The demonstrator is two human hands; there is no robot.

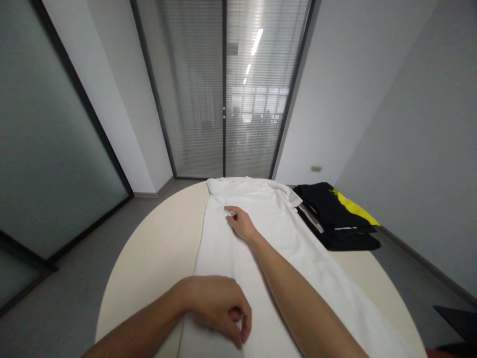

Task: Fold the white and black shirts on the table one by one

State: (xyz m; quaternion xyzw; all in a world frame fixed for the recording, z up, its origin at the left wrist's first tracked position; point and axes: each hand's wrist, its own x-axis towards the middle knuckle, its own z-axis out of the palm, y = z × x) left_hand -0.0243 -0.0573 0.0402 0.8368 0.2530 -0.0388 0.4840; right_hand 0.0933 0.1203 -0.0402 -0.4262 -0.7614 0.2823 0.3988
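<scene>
A white short-sleeved T-shirt (276, 248) lies spread lengthwise over the table, its neck and sleeves at the far end and its lower part running toward me. My right hand (241, 223) reaches across to the shirt's upper left part, with the thumb and index finger apart and the other fingers curled under. Nearer to me, my left hand (221, 304) is over the lower part of the shirt, fingers bent and fingertips pressed together in a pinch. Whether any cloth is caught in that pinch I cannot tell. The shirt's near end runs out of the picture.
A round cream table (156, 248) carries everything. At its right edge sits a stack of folded dark clothes (328, 214), the top one black with yellow. Behind stands a glass partition with blinds (197, 99). A dark object (458, 323) shows at the lower right.
</scene>
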